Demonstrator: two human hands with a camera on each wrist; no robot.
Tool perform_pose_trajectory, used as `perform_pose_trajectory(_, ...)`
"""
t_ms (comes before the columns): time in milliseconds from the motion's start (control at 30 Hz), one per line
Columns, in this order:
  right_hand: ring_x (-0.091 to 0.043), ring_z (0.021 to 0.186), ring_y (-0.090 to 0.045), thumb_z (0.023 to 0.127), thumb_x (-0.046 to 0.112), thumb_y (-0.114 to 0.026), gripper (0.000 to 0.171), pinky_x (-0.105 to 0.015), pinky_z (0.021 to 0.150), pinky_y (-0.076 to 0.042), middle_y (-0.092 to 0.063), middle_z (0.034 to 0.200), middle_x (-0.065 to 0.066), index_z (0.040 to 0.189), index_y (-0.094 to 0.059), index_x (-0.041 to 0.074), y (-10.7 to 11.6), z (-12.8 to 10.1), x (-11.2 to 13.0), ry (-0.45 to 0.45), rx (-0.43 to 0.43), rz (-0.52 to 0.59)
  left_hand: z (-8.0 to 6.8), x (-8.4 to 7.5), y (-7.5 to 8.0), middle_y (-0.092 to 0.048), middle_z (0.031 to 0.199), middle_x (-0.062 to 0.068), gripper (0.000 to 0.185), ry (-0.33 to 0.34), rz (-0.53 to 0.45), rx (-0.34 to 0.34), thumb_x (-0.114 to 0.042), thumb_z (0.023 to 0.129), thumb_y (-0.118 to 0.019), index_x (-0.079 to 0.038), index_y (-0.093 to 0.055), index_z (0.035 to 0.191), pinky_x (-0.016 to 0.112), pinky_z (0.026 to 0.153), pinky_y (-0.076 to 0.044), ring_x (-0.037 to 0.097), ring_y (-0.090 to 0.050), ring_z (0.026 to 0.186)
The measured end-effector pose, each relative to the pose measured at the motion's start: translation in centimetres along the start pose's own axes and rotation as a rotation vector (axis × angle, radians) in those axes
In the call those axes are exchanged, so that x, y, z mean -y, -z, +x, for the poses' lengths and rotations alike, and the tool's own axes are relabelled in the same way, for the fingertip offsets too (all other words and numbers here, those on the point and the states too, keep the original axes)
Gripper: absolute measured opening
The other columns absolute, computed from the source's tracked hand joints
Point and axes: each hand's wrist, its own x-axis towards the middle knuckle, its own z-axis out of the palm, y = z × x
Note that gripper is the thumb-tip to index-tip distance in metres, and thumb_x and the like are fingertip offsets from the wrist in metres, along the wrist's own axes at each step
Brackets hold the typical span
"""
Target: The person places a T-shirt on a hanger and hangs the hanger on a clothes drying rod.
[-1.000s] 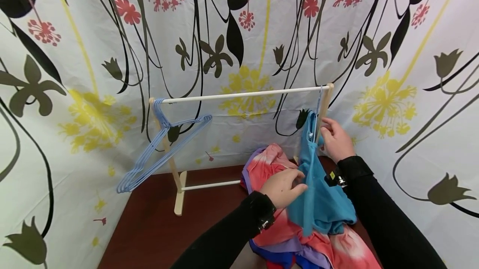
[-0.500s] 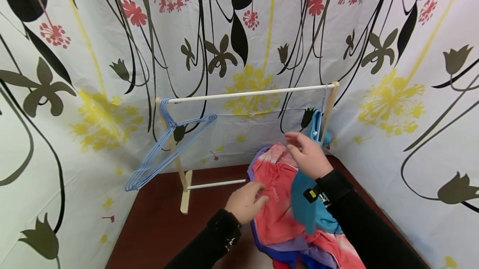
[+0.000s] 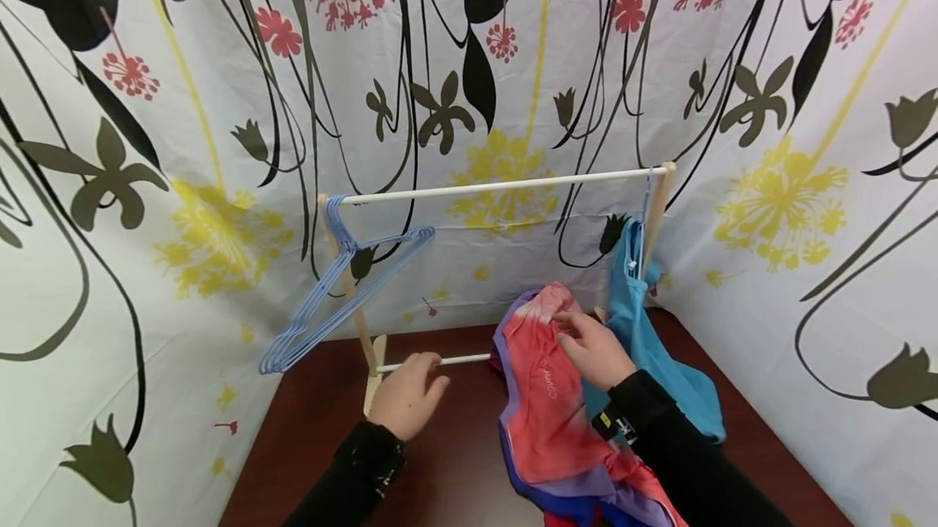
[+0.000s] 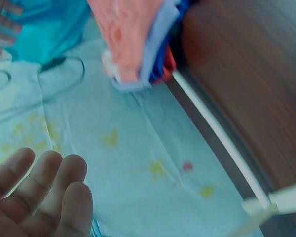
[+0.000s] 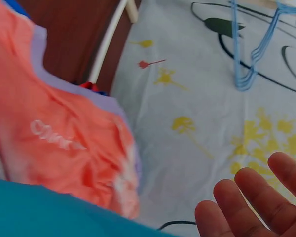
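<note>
In the head view my left hand [image 3: 409, 397] hovers by the rack's left foot, holding nothing. Its fingers look loosely bent in the left wrist view. My right hand [image 3: 595, 350] is over the upper part of a coral tie-dye garment [image 3: 542, 429] and grips nothing; the right wrist view has its fingers extended, apart from the cloth. Just right of that hand a turquoise garment [image 3: 685, 388] hangs from a light-blue hanger at the right end of the wooden clothes rack [image 3: 498, 186], its lower part spread on the table. Lettering shows on the coral garment.
Several light-blue hangers [image 3: 344, 248] hang together at the rack's left end. Under the coral garment lie purple, blue and red clothes [image 3: 550, 498]. A flower-printed curtain [image 3: 220, 103] encloses the dark brown table [image 3: 447, 462] at the back and sides.
My left hand has drawn left, away from the turquoise garment. My right hand has left the rack's right post and come left over the coral garment. The turquoise garment still hangs there.
</note>
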Motion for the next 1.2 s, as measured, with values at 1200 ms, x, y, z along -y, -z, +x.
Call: perform_pose_trajectory(1200, -0.037, 0.119, -0.058, 0.106, 0.014, -0.052, 0.037, -0.054, 0.098, -0.046, -0.059, 0.136, -0.018, 0.14, -0.055, 0.0, -2.6, -1.6, -4.0, -0.125, -0.002, 0.066, 3.5, 11.7, 11.1, -0.047, 0.078, 0.021, 0.013, -0.072, 0.504, -0.612, 0.003, 0.086, -0.062, 0.004, -0.049, 0.089, 0.05, 0.055, -0.036, 0.042, -0.046, 0.068)
